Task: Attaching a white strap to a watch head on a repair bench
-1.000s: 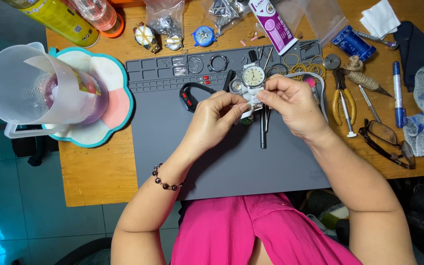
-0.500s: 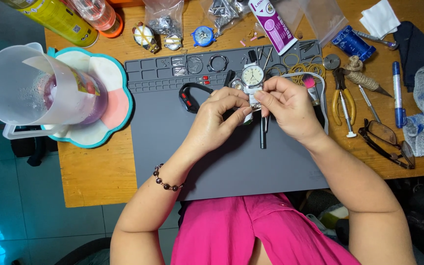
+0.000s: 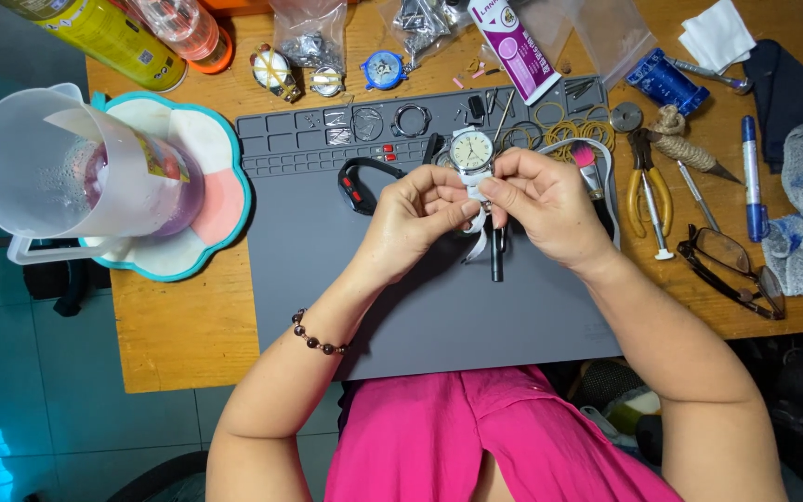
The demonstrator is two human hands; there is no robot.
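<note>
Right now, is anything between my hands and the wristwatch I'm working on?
Nothing visible does. Both the left hand and the right hand already touch the wristwatch at its white strap, above the grey mat.

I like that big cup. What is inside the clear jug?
The jug holds pinkish liquid low down and a paper slip; fogged walls hide anything deeper.
</note>
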